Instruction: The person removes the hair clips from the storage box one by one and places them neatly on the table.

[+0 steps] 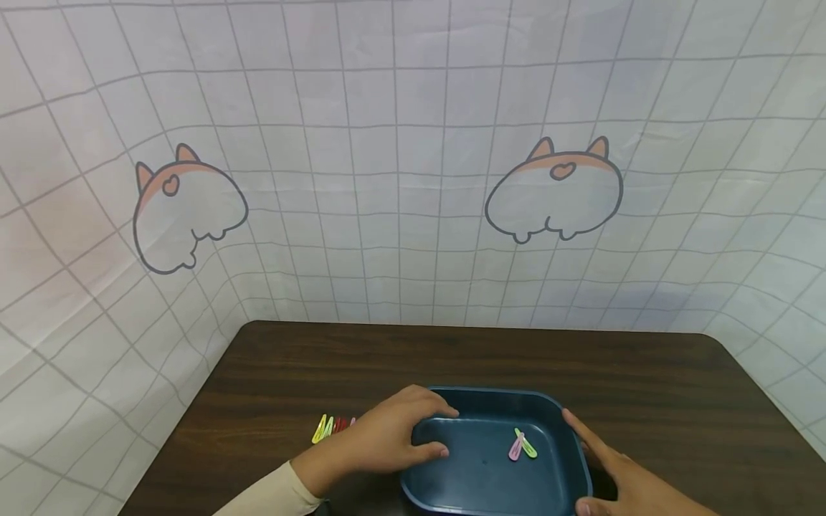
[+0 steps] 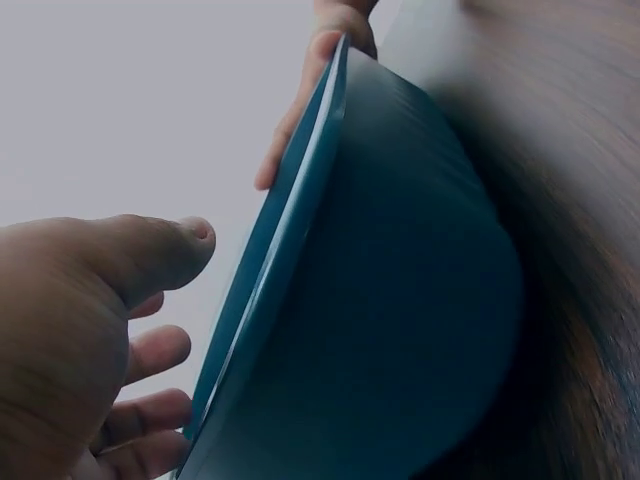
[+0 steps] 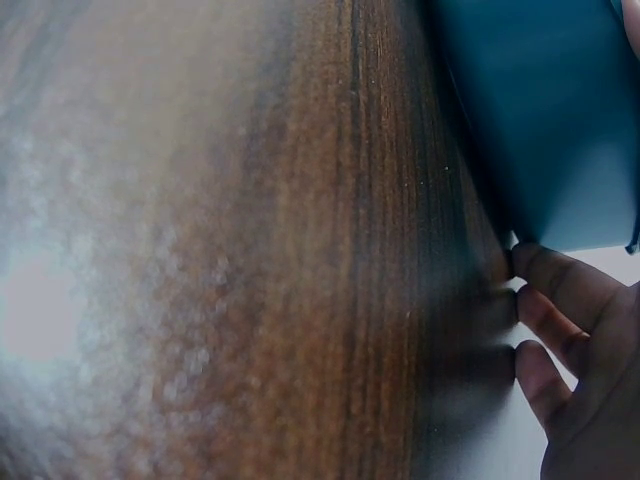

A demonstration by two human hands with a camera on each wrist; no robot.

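Observation:
A dark blue plastic tray [image 1: 490, 494] stands on the dark wooden table [image 1: 335, 365] near its front edge. Inside the tray lie a pink hair clip [image 1: 515, 448] and a green hair clip [image 1: 528, 446], crossed at one end. My left hand [image 1: 393, 433] lies over the tray's left rim [image 2: 290, 240], thumb inside the wall and index finger along the far rim, fingers relaxed. My right hand [image 1: 619, 466] rests against the tray's right wall [image 3: 540, 110] with fingers fairly straight, its fingertips [image 3: 535, 330] on the table by the tray's base.
Several loose hair clips [image 1: 330, 427], yellow, green and red, lie on the table just left of my left hand. A white checked cloth backdrop [image 1: 400, 179] with cartoon animal prints surrounds the table at the back and on both sides.

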